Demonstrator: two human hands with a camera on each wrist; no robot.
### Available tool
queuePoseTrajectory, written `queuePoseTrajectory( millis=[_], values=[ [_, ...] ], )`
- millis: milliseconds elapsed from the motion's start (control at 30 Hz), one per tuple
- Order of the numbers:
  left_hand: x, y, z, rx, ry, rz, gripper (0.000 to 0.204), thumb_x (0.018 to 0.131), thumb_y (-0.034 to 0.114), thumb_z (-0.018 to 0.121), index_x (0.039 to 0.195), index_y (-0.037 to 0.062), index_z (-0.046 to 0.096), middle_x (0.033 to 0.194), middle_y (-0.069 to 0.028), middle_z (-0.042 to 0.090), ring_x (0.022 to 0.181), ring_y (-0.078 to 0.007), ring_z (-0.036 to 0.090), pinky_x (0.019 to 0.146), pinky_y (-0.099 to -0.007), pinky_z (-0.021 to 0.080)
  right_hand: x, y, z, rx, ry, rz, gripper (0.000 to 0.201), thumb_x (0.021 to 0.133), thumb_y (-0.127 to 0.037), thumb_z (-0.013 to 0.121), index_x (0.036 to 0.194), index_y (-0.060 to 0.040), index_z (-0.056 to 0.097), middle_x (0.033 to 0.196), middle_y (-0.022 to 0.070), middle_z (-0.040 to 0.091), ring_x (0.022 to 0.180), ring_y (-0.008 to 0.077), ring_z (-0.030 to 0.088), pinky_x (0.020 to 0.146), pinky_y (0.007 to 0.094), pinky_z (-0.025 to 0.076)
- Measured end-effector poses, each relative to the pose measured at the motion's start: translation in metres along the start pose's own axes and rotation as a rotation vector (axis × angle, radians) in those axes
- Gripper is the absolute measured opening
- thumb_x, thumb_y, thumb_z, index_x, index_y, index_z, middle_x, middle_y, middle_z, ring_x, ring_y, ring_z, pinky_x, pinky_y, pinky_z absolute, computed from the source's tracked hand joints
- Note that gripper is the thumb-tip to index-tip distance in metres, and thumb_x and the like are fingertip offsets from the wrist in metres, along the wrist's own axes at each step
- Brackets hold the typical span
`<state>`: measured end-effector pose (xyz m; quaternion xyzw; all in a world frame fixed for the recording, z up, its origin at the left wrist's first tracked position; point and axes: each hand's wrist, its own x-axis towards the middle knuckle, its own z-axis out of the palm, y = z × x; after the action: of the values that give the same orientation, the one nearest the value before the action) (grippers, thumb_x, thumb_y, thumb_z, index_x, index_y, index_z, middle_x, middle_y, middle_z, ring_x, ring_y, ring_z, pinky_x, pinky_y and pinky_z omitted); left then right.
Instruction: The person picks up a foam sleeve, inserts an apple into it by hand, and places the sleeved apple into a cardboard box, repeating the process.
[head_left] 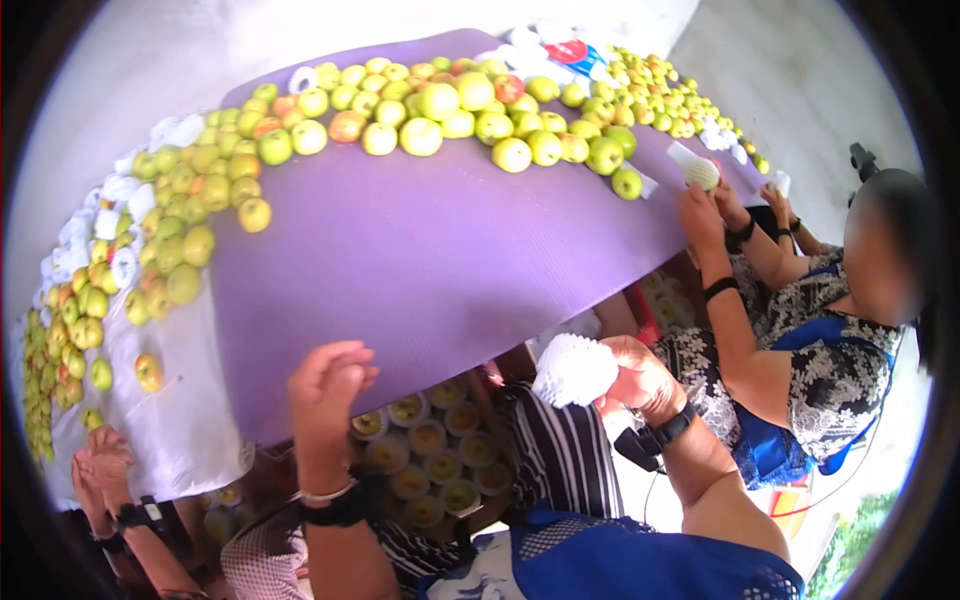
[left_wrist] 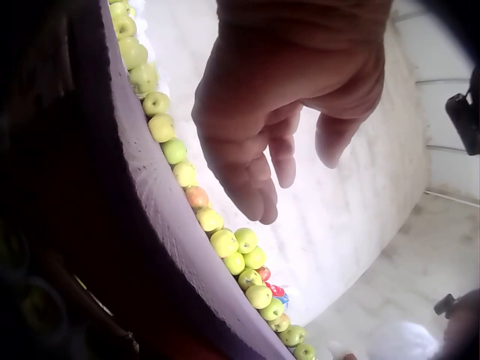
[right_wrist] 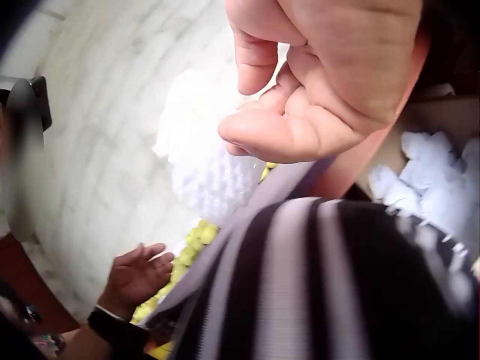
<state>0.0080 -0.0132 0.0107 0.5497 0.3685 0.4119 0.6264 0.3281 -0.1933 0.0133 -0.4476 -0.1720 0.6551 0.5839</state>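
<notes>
My right hand (head_left: 640,378) pinches a white foam fruit net (head_left: 575,370) between thumb and fingers, off the table's near edge. The net looks rounded and bright; I cannot tell whether an apple is inside it. In the right wrist view the foam net (right_wrist: 214,161) hangs beyond the thumb and its mesh shows. My left hand (head_left: 330,385) is raised near the front edge of the purple table (head_left: 420,250), with nothing in it. The left wrist view shows this hand (left_wrist: 289,105) with loosely bent fingers. Yellow-green apples (head_left: 420,136) lie along the table's far side.
Below the table edge, a box holds apples in foam nets (head_left: 425,440). A person at the right (head_left: 770,340) holds a netted apple (head_left: 702,174). Another person's hands (head_left: 105,460) are at the lower left beside a white cloth (head_left: 180,430). More white nets (right_wrist: 431,180) lie low at right.
</notes>
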Motion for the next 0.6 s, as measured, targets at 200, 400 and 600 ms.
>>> queuePoseTrajectory(
  millis=[200,400,600],
  values=[
    [-0.001,0.003,0.007,-0.264,-0.172,0.157,0.038,0.083,0.011,0.055,0.118,-0.0014,0.051,0.107,-0.0141,0.059,0.096,-0.0218,0.058,0.075,-0.0334,0.05,0.075,0.01,0.102,0.198,-0.282,0.156,0.033,0.089,-0.029,0.052,0.096,0.0016,0.061,0.077,0.0068,0.064,0.062,0.0179,0.06,0.051,0.0295,0.049],
    [0.005,-0.001,-0.006,-0.35,-0.127,0.166,0.041,0.082,0.0,0.057,0.123,-0.0014,0.048,0.107,-0.0082,0.058,0.093,-0.0132,0.055,0.079,-0.0265,0.046,0.132,0.04,0.169,0.143,-0.34,0.286,0.029,0.087,-0.033,0.053,0.095,-0.0064,0.059,0.075,0.0011,0.06,0.058,0.0113,0.052,0.047,0.0253,0.04],
    [0.01,-0.014,-0.012,-0.067,0.15,0.124,0.024,0.085,0.003,0.055,0.108,-0.0023,0.055,0.088,-0.0035,0.061,0.076,-0.0078,0.056,0.065,-0.0219,0.046,0.163,0.086,0.175,-0.088,-0.105,-0.149,0.029,0.089,-0.032,0.049,0.098,-0.0057,0.057,0.082,0.0043,0.059,0.063,0.0129,0.053,0.052,0.0258,0.043]
  ],
)
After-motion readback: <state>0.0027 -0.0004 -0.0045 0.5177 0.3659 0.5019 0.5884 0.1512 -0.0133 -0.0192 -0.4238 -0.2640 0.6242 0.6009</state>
